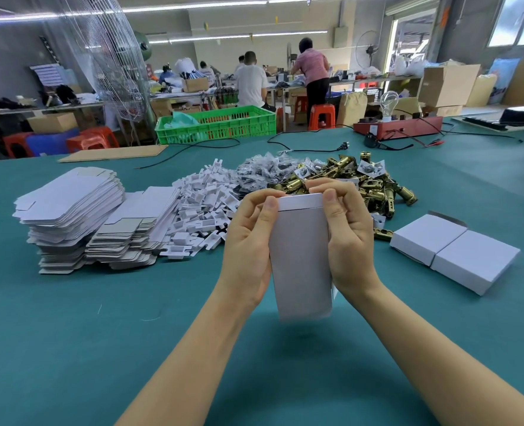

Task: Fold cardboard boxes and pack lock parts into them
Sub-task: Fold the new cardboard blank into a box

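Both hands, left (250, 241) and right (348, 232), grip white box (300, 265) upright, thumbs on top flap; latches (374, 182) just beyond fingertips

- A green plastic crate (220, 126) sits at twelve o'clock on the teal table (70, 333).
- A red box (399, 128) carrying a clear bulb (389, 101) stands at one o'clock.
- A black cable (303, 149) trails between crate and box.
- Red stools (93, 138) stand at ten o'clock.

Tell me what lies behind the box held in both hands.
Behind the held box, brass lock parts, bagged pieces and white inserts are piled; the box hides the piles' near middle.
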Available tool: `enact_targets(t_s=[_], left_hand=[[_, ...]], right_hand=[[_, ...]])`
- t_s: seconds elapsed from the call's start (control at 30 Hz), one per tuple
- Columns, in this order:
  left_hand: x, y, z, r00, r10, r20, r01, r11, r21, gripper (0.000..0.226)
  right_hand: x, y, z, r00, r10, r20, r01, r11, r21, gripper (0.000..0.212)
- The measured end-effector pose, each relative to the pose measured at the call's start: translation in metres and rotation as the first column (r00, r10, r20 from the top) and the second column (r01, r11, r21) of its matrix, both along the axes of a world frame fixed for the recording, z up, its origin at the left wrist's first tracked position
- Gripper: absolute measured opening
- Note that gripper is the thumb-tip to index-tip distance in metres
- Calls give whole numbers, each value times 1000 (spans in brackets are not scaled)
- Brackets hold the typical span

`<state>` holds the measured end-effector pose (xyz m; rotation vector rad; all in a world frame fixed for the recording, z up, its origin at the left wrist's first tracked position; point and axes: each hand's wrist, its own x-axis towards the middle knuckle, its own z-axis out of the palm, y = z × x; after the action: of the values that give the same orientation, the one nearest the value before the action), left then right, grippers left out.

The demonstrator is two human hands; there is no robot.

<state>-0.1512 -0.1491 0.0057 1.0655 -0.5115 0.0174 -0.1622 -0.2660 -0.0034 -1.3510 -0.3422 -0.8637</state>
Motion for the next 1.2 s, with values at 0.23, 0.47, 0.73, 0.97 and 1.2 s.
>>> enact_targets(t_s=[0.23, 0.47, 0.73, 0.97, 1.2], left_hand=[[2, 1, -1, 997, 73, 7, -74, 996, 57, 24], [3, -1, -2, 989, 143, -25, -141, 989, 46, 20], [6, -1, -5, 997, 62, -50, -62, 998, 18, 19], [7, 3, -4, 997, -49, -65, 45, 997, -58, 8], [5, 2, -7, 999, -51, -5, 51, 999, 5, 15]], right_hand=[[-3, 1, 0, 999, 23, -35, -24, 1000, -7, 15], [0, 1, -1, 996, -87, 19, 89, 987, -134, 15], [1, -3, -5, 995, -99, 1, 98, 984, -146, 15], [-2, -1, -6, 999, -34, -33, 31, 995, -95, 15], [-1, -4, -4, 997, -81, -19, 78, 992, -95, 19]])
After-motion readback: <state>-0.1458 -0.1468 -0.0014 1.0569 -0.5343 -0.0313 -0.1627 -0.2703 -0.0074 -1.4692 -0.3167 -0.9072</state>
